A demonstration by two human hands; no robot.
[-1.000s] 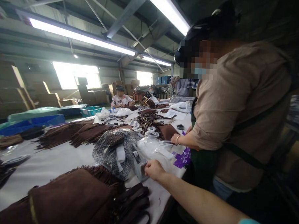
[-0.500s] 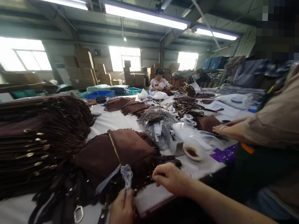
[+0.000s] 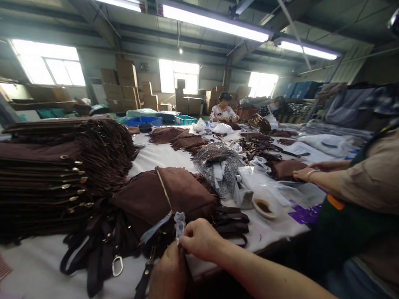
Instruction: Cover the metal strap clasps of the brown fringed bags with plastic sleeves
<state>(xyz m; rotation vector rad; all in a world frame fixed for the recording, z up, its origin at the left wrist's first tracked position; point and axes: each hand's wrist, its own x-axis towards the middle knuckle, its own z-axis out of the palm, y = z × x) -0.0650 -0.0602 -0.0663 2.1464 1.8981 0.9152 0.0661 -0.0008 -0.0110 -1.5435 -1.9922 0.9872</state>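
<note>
A dark brown suede bag [image 3: 194,191] with fringe and a slanted gold zipper [image 3: 164,190] lies before me. From the zipper end hangs a tassel [image 3: 155,229] in clear plastic. My left hand [image 3: 169,271] is closed in a pinch at the bottom of a crumpled clear plastic wrap [image 3: 179,223], which sticks up above the fingers. My right hand [image 3: 202,240] meets it there, thumb and finger pressed together; what they pinch is hidden. Left of my hands lie dark straps [image 3: 98,246] with a gold oval ring [image 3: 117,266].
A tall stack of brown fringed bags [image 3: 62,174] stands at left. Beyond the bag are bubble wrap [image 3: 215,168], a dish of brown liquid [image 3: 264,207] and a purple plastic sheet [image 3: 304,213]. At right a co-worker's hands [image 3: 306,173] handle a brown piece.
My right hand has moved left from beside the bag to meet my left hand at the plastic wrap. The camera view has shifted slightly left.
</note>
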